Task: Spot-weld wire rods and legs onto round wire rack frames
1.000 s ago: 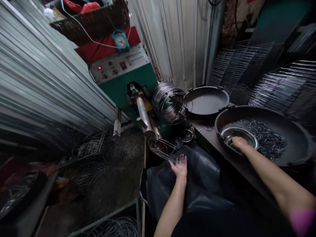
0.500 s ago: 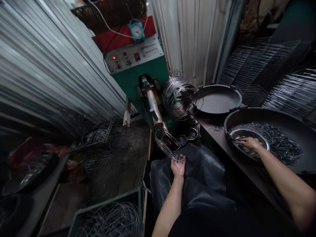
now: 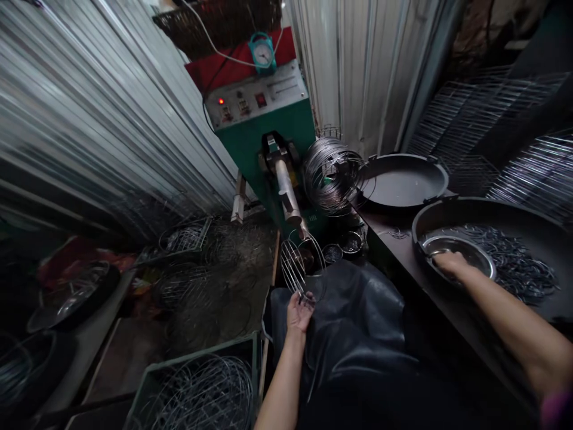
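My left hand is closed on the lower edge of a round wire rack, which tilts up in front of the machine's metal arm. Over on the right, my right hand reaches into a shiny metal bowl; its fingertips are hidden below the rim, so what they touch does not show. The bowl stands inside a wide black pan, beside a heap of small bent metal pieces. A dark apron or sheet covers my lap under the rack.
A green machine with a lit red lamp stands ahead. Coiled wire hangs at its right, near a second black pan. A green crate at lower left holds wire racks. Wire grids lean at far right.
My left hand has moved left and slightly down, turning the wire rack so its round face shows more. My right hand has gone deeper into the bowl. The view has shifted slightly.
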Demonstrator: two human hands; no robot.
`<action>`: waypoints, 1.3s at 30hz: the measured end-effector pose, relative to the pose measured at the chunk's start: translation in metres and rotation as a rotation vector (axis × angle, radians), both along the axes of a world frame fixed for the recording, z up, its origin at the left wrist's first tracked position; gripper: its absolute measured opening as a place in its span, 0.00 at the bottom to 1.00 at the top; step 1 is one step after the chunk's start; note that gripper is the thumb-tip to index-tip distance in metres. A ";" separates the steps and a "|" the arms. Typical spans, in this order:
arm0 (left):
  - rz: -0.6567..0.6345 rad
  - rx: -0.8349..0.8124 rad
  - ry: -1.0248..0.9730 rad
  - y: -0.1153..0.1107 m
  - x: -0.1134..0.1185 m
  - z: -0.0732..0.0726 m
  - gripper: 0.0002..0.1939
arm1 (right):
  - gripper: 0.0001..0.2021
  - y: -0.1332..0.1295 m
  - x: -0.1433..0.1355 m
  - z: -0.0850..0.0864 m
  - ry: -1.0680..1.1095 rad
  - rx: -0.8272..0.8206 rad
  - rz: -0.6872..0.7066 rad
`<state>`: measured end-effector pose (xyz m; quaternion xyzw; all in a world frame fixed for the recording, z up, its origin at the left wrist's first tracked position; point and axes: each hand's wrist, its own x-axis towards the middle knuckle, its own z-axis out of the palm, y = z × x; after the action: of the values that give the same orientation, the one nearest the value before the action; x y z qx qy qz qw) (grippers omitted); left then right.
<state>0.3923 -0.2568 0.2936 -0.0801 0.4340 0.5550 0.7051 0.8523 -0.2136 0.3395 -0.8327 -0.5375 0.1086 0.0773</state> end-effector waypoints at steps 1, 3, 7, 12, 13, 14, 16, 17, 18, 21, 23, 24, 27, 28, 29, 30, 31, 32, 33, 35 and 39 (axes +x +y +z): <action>-0.024 0.010 0.011 -0.003 -0.006 0.002 0.04 | 0.09 0.002 0.000 0.001 0.005 -0.066 0.008; -0.079 0.032 0.034 -0.011 -0.019 0.005 0.04 | 0.07 0.003 0.005 0.003 0.031 -0.219 0.031; -0.166 0.064 0.085 -0.031 -0.045 0.009 0.08 | 0.06 -0.001 0.024 0.005 0.080 -0.348 0.056; -0.242 0.050 0.130 -0.040 -0.062 0.018 0.10 | 0.06 -0.003 0.030 -0.006 0.116 -0.361 0.042; -0.250 0.047 0.129 -0.040 -0.062 0.019 0.10 | 0.06 -0.002 0.027 -0.008 0.123 -0.347 0.035; -0.256 0.050 0.125 -0.039 -0.061 0.020 0.10 | 0.05 -0.001 0.024 -0.010 0.132 -0.331 0.027; -0.274 0.065 0.099 -0.037 -0.058 0.020 0.11 | 0.06 -0.003 0.020 -0.009 0.152 -0.290 -0.004; -0.287 0.077 0.081 -0.036 -0.057 0.019 0.12 | 0.07 -0.006 0.020 -0.007 0.159 -0.264 -0.035; -0.303 0.091 0.063 -0.036 -0.056 0.017 0.12 | 0.09 -0.012 0.022 -0.002 0.160 -0.234 -0.081; -0.356 0.170 0.018 -0.039 -0.060 0.008 0.13 | 0.17 -0.039 0.039 0.012 0.130 -0.132 -0.310; -0.394 0.264 -0.030 -0.040 -0.064 0.000 0.13 | 0.19 -0.055 0.048 0.014 0.266 -0.055 -0.542; -0.413 0.316 -0.068 -0.040 -0.066 -0.004 0.14 | 0.18 -0.059 0.049 0.012 0.404 -0.008 -0.647; -0.451 0.422 -0.162 -0.039 -0.068 -0.013 0.17 | 0.12 -0.057 0.041 -0.002 0.728 0.095 -0.729; -0.455 0.422 -0.168 -0.039 -0.067 -0.015 0.17 | 0.12 -0.054 0.036 -0.006 0.773 0.124 -0.731; -0.455 0.403 -0.160 -0.040 -0.067 -0.017 0.17 | 0.13 -0.052 0.032 -0.010 0.811 0.156 -0.733; -0.450 0.376 -0.140 -0.041 -0.067 -0.018 0.17 | 0.14 -0.052 0.029 -0.012 0.844 0.183 -0.737; -0.438 0.350 -0.110 -0.043 -0.067 -0.019 0.17 | 0.14 -0.054 0.027 -0.012 0.870 0.201 -0.739; -0.419 0.331 -0.076 -0.045 -0.067 -0.020 0.17 | 0.15 -0.056 0.026 -0.012 0.892 0.210 -0.737; -0.392 0.321 -0.038 -0.046 -0.066 -0.019 0.16 | 0.15 -0.059 0.026 -0.011 0.907 0.211 -0.738; -0.343 0.305 0.032 -0.048 -0.065 -0.016 0.15 | 0.16 -0.063 0.027 -0.008 0.917 0.216 -0.736; -0.291 0.159 0.144 -0.040 -0.059 0.000 0.12 | 0.19 -0.058 0.024 -0.008 0.858 0.222 -0.714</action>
<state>0.3329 -0.2963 0.2939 0.0795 0.4449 0.4840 0.7493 0.8765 -0.2720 0.3311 -0.8309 -0.1513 0.3471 0.4077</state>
